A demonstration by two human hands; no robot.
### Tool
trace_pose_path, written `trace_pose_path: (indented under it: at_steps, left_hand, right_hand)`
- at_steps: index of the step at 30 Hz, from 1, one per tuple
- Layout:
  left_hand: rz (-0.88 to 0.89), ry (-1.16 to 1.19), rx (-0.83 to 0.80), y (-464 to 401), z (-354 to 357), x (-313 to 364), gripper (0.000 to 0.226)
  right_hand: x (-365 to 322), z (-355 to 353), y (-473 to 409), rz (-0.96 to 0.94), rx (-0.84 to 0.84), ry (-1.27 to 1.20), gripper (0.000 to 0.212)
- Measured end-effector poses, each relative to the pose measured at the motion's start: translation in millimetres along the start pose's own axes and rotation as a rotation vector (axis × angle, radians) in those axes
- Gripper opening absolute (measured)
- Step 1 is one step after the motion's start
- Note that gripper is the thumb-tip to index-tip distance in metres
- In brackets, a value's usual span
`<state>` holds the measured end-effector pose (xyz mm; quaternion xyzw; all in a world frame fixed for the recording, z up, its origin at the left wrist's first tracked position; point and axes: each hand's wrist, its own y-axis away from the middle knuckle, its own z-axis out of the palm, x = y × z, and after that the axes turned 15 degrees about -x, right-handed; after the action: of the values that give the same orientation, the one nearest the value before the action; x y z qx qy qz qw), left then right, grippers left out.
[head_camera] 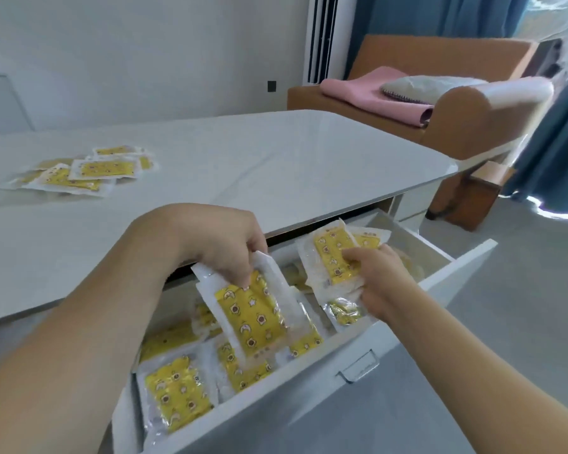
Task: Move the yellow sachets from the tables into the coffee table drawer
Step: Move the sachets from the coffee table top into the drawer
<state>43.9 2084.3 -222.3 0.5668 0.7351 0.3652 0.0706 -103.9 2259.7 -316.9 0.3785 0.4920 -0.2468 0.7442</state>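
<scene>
The white coffee table drawer (351, 378) stands pulled open below the tabletop, and several yellow sachets (177, 388) lie inside it. My left hand (223, 247) pinches one yellow sachet (253, 319) by its top edge, tilted over the drawer's middle. My right hand (379, 273) grips a small bunch of yellow sachets (332, 257) over the drawer's right end. A pile of yellow sachets (79, 173) lies on the white coffee table (276, 165) at the far left.
An orange sofa (456, 119) with a pink blanket (374, 93) and a grey cushion (423, 88) stands behind the table at the right. Blue curtains (554, 142) hang at the far right. The drawer handle (358, 368) faces me over grey floor.
</scene>
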Motion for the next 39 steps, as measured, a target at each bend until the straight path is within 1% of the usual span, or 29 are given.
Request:
trace_pose_path:
  at_steps: [2, 5, 7, 11, 15, 16, 17, 18, 21, 24, 25, 29, 34, 37, 39]
  left_hand:
    - [-0.075, -0.037, -0.081, -10, 13, 0, 0.016]
    - [-0.13, -0.063, -0.137, -22, 28, -8, 0.011]
    - [-0.154, -0.099, -0.157, -30, 35, -13, 0.015]
    - [-0.213, -0.165, -0.176, -48, 50, -16, 0.015]
    - [-0.275, -0.133, -0.203, -63, 65, -24, 0.026]
    - [-0.284, -0.115, -0.2, -64, 67, -27, 0.034]
    - [-0.294, -0.109, -0.193, -65, 67, -31, 0.042]
    - [-0.304, -0.117, -0.181, -64, 67, -35, 0.044]
    - [-0.316, -0.18, -0.123, -59, 62, -40, 0.025]
    - [-0.304, -0.193, -0.052, -51, 57, -42, 0.044]
    - [-0.29, -0.201, -0.03, -49, 56, -42, 0.046]
    - [-0.259, -0.241, 0.019, -44, 60, -40, 0.043]
    - [-0.286, -0.241, 0.122, -32, 54, -42, 0.038]
    - [-0.339, -0.358, 0.207, -19, 56, -32, 0.026]
    - [-0.383, -0.452, 0.23, -9, 57, -27, 0.02]
  right_hand:
    - [1, 9, 0, -0.008, -0.063, -0.003, 0.03]
    - [6, 24, 1, 0.0, -0.153, 0.015, 0.024]
    - [14, 29, -1, 0.017, -0.18, 0.072, 0.024]
    - [18, 30, -4, 0.037, -0.167, 0.077, 0.025]
    - [20, 31, -8, 0.044, -0.145, 0.113, 0.025]
    - [21, 31, -9, 0.049, -0.141, 0.129, 0.025]
    - [22, 32, -10, 0.056, -0.14, 0.145, 0.025]
    - [23, 32, -10, 0.061, -0.14, 0.158, 0.024]
    - [23, 34, -11, 0.075, -0.147, 0.186, 0.025]
    - [23, 38, -12, 0.086, -0.138, 0.215, 0.026]
    - [23, 40, -12, 0.087, -0.137, 0.216, 0.026]
    - [24, 45, -11, 0.094, -0.136, 0.21, 0.027]
    - [25, 45, -14, 0.103, -0.124, 0.212, 0.026]
    - [25, 46, -16, 0.101, -0.125, 0.213, 0.032]
    - [26, 47, -18, 0.111, -0.127, 0.266, 0.034]
